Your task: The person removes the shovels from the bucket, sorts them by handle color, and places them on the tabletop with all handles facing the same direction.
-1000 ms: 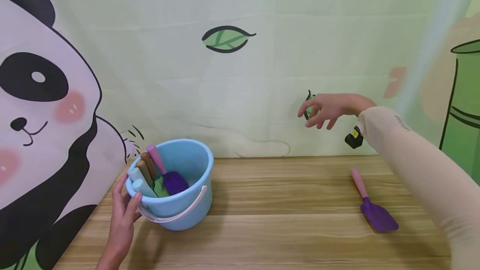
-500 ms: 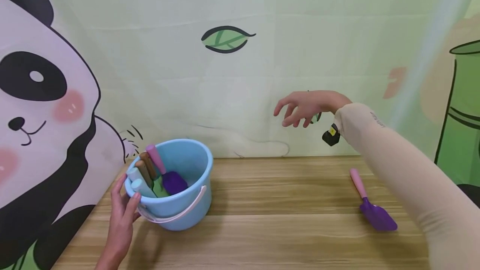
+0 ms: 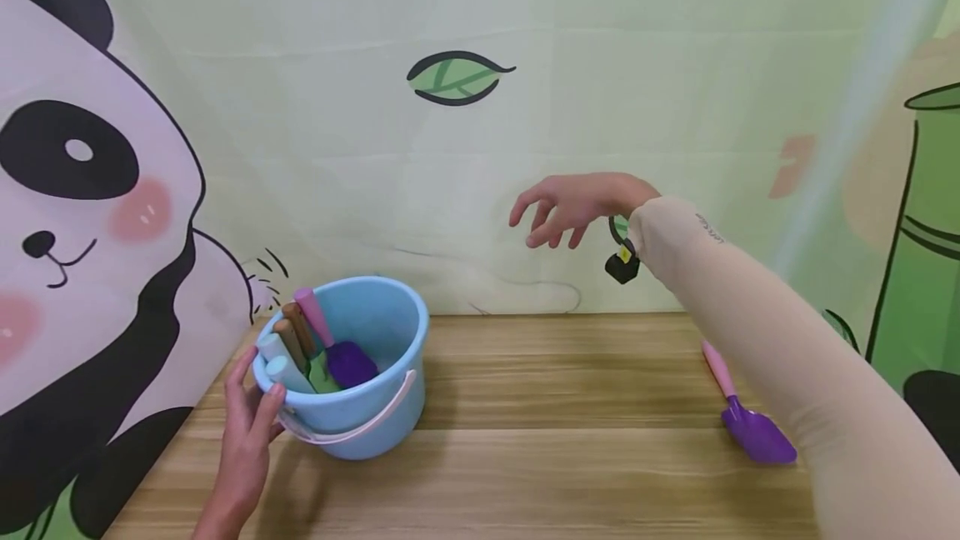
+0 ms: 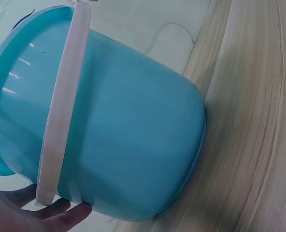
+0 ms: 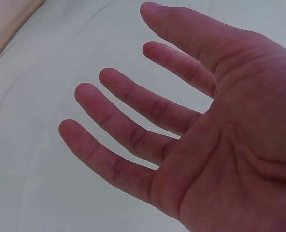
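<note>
A light blue bucket (image 3: 375, 419) with a pale pink handle (image 3: 367, 427) stands on the table's left side. My left hand (image 3: 246, 432) holds its left rim, thumb toward the front. In the left wrist view, fingertips (image 4: 78, 215) touch the outside wall beside the handle. Inside the bucket lean a purple toy shovel (image 3: 351, 365) with a pink grip, brown handles (image 3: 294, 332), light blue handles (image 3: 288, 373) and a green piece (image 3: 321, 375). My right hand (image 3: 573, 205) hangs in the air right of the bucket, fingers loosely bent, palm bare in the right wrist view.
Another purple toy shovel (image 3: 757, 433) with a pink grip lies on the wooden table (image 3: 540, 440) at the right, its grip end partly behind my right sleeve (image 3: 757, 315). Behind the table hangs a printed cloth (image 3: 337, 123) with a panda and leaves.
My right hand has moved left through the air, away from the loose shovel's side and closer to the bucket. My left hand and the bucket have stayed in place.
</note>
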Action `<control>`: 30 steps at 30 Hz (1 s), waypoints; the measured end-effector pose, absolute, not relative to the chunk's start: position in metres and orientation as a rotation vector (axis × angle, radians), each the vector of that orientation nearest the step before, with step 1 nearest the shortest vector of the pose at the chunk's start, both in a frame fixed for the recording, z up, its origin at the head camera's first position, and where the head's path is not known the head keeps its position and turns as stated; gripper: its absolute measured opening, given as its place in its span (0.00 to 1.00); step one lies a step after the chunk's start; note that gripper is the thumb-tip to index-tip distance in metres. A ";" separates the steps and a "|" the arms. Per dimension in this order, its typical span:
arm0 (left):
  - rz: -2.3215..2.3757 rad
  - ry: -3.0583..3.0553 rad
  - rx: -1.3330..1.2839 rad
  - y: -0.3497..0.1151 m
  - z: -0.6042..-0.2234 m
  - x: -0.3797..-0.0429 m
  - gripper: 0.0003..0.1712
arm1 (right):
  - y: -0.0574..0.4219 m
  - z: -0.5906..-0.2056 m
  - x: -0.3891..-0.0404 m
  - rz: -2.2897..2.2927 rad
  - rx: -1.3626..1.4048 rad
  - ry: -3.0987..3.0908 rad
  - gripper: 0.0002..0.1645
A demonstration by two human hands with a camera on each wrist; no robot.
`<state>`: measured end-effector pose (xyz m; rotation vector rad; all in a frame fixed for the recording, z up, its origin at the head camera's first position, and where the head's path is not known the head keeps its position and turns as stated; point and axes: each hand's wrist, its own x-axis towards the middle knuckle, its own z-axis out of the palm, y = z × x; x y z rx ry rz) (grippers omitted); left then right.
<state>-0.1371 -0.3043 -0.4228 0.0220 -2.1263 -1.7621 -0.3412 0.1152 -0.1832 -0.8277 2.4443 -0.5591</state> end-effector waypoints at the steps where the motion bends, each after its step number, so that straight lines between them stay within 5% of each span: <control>1: -1.775 -2.116 0.014 -0.303 -0.423 -0.137 0.36 | 0.112 -0.182 -0.341 -0.561 -0.831 2.445 0.27; 30: -1.740 -2.135 -0.002 -0.300 -0.427 -0.142 0.36 | 0.002 -0.203 -0.346 -0.719 -1.006 2.397 0.25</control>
